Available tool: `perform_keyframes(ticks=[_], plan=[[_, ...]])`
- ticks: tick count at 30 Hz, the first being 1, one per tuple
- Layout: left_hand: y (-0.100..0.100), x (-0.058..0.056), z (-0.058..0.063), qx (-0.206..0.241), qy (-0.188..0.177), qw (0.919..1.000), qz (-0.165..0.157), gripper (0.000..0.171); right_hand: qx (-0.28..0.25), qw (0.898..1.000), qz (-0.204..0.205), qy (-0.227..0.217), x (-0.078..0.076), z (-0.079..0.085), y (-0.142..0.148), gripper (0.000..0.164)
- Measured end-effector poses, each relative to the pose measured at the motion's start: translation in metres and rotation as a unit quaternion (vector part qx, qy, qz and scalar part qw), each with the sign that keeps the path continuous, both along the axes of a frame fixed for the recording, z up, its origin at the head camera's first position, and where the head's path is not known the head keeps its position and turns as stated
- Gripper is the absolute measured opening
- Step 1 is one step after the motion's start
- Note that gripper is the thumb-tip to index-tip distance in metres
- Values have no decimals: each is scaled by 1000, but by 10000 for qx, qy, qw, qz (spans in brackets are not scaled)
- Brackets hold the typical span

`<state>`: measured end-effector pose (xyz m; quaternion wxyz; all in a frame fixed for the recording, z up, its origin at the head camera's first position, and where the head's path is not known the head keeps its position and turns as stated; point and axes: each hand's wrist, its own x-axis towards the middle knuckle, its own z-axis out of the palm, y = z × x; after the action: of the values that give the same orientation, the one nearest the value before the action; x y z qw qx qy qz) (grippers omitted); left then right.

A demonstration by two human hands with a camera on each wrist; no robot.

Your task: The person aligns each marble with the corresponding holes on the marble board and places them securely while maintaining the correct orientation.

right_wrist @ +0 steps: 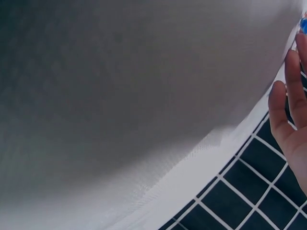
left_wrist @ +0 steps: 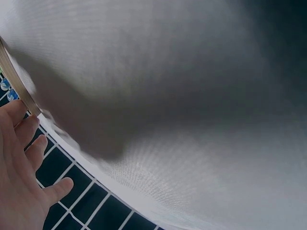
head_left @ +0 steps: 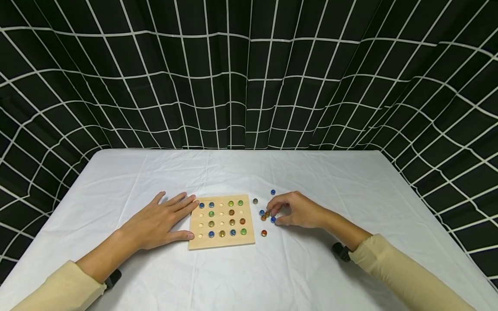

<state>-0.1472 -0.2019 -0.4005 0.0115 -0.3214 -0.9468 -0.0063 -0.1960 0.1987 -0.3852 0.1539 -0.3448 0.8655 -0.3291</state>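
Observation:
My left hand (head_left: 161,220) lies with spread fingers along the left side of a light wooden board (head_left: 221,243). Its fingertips overlap the upper left corner and its thumb touches the lower left edge. Rows of round hollows cover the board, many filled with glass marbles in blue, green, amber and brown. To its right, my right hand (head_left: 297,211) reaches over loose marbles on the cloth, fingers bent loosely downward. A blue marble (head_left: 273,220) sits right at the thumb tip, below the fingertips. Brown marbles (head_left: 263,218) and another blue marble (head_left: 262,212) lie just left of the fingers.
A white cloth (head_left: 186,172) covers the table. Single marbles lie apart: a blue one (head_left: 273,191) farther back, a grey one (head_left: 255,201) by the board's upper right corner, a red-orange one (head_left: 264,233) nearer me. A black curtain with white grid lines (head_left: 249,86) hangs behind the table.

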Motion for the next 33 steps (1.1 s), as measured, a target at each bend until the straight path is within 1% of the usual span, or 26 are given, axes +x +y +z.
perform_keyframes(ticks=[7,16,26,33], plan=[[-1,0,0,14,33,10000,-35,86,43,10000,14,-1,0,-1,-3,31],[0,-1,0,39,29,10000,-52,86,62,10000,41,47,0,3,-5,28],[0,-2,2,36,20,10000,-83,86,166,9993,93,333,-7,8,-6,28],[0,-2,1,30,9,10000,-71,86,40,9986,103,509,-12,13,-17,29]])
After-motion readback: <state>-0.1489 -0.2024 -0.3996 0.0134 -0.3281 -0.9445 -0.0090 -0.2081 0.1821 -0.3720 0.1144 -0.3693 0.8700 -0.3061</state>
